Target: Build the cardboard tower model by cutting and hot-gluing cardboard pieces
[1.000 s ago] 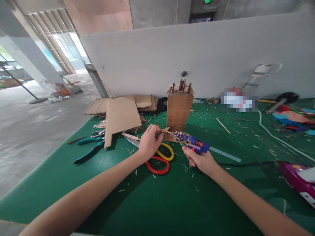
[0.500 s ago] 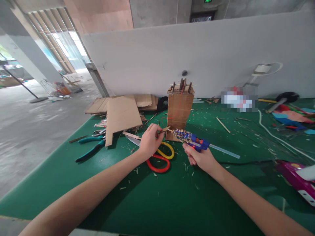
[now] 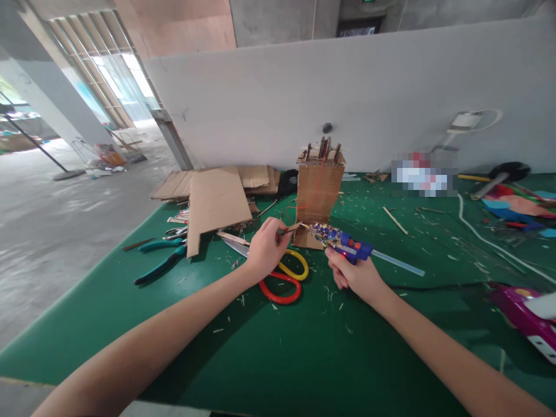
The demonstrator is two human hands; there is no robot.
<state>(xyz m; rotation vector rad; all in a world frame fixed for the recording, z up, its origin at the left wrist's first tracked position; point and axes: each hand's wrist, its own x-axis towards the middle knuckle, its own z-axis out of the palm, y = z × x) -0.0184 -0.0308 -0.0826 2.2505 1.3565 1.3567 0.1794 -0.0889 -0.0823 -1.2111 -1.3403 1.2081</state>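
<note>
Between thumb and fingers, my left hand (image 3: 266, 248) pinches a small strip of cardboard (image 3: 292, 229) that points right. My right hand (image 3: 350, 269) is wrapped round a blue hot glue gun (image 3: 354, 248), whose nozzle end is crusted with glue and bits. The nozzle tip lies close to the strip's far end; whether they touch I cannot tell. A clear glue stick (image 3: 399, 263) sticks out of the gun's back. Just behind stands an upright cardboard tower (image 3: 319, 191) with dark strips at its top and a red thread. Scissors (image 3: 280, 288) with red and yellow handles lie partly under my left hand.
Cardboard sheets (image 3: 219, 200) lie at the back left, with teal-handled pliers (image 3: 163, 263) in front. A magenta power strip (image 3: 525, 318) sits at the right, near a white cable (image 3: 478, 237). Small scraps litter the green table (image 3: 278, 359); a white panel (image 3: 260, 104) rises behind.
The glue gun's nozzle has shifted slightly right, away from the strip's tip. My left hand still pinches the strip in nearly the same place. The view has moved a little.
</note>
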